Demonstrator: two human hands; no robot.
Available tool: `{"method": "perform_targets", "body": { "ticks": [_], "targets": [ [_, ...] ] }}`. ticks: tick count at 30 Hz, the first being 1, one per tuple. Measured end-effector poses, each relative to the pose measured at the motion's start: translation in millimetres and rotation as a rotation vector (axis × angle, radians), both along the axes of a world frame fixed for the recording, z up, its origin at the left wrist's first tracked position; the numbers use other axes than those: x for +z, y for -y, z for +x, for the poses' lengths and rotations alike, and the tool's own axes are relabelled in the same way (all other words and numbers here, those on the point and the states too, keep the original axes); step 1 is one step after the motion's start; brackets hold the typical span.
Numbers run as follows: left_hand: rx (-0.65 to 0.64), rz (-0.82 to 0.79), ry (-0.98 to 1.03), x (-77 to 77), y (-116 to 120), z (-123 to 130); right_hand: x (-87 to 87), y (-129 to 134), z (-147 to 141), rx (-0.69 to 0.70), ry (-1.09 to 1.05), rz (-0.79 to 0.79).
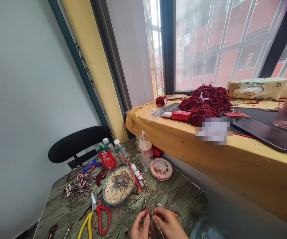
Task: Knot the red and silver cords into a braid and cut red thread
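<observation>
Near the bottom centre, my left hand (pixel 140 225) pinches a thin braided brown-and-white cord (pixel 158 224), a ring on one finger. Close beside it on the right, my right hand (pixel 168 221) has its fingers closed on the same cord. The cord runs from the tabletop down between both hands toward the lower edge. Just behind my right hand lies a small orange and silver object (pixel 167 209), partly hidden. Red and white threads (pixel 151 190) lie on the table beyond the cord's upper end.
On the wooden table (pixel 188 199) are scissors (pixel 100 212), a woven basket (pixel 118 186) with cords, a cord pile (pixel 80 182), bottles (pixel 120 151), a red pouch (pixel 107 157), a bagged cup (pixel 145 149) and a round disc (pixel 161 168). Dark red yarn (pixel 205 99) lies on the sill.
</observation>
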State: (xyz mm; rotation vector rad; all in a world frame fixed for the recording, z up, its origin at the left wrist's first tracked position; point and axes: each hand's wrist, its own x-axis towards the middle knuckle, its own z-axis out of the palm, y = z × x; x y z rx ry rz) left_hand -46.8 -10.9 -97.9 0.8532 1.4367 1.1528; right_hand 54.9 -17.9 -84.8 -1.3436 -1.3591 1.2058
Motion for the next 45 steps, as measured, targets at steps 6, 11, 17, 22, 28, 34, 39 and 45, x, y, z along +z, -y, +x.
{"method": "perform_targets", "body": {
  "ticks": [6, 11, 17, 22, 28, 34, 39, 45],
  "targets": [
    [-0.134, -0.109, 0.201, 23.1, -4, -4, 16.0, 5, 7, -0.029, -0.084, -0.013],
    [-0.153, -0.099, 0.303, 32.9, 1, 1, 19.9, 8, 22, -0.045, 0.013, -0.001],
    [-0.131, -0.100, 0.348, 36.0, 5, 0, 26.1, 3, 38, -0.040, 0.233, 0.093],
    [-0.065, -0.058, 0.332, 36.4, -1, 1, 32.6, -1, 37, -0.009, 0.233, 0.164],
    [0.122, 0.041, 0.136, 38.4, -14, -7, 44.9, -14, 30, -0.078, 0.336, 0.069],
    [-0.048, -0.004, 0.020, 44.4, -18, -16, 49.8, -32, 18, 0.046, 0.291, 0.087],
    [-0.125, -0.024, 0.114, 52.2, -19, -20, 45.1, -38, 17, 0.131, 0.216, 0.013],
    [-0.130, -0.069, 0.172, 58.6, -19, -22, 53.4, -40, 16, 0.126, 0.122, -0.067]
  ]
}}
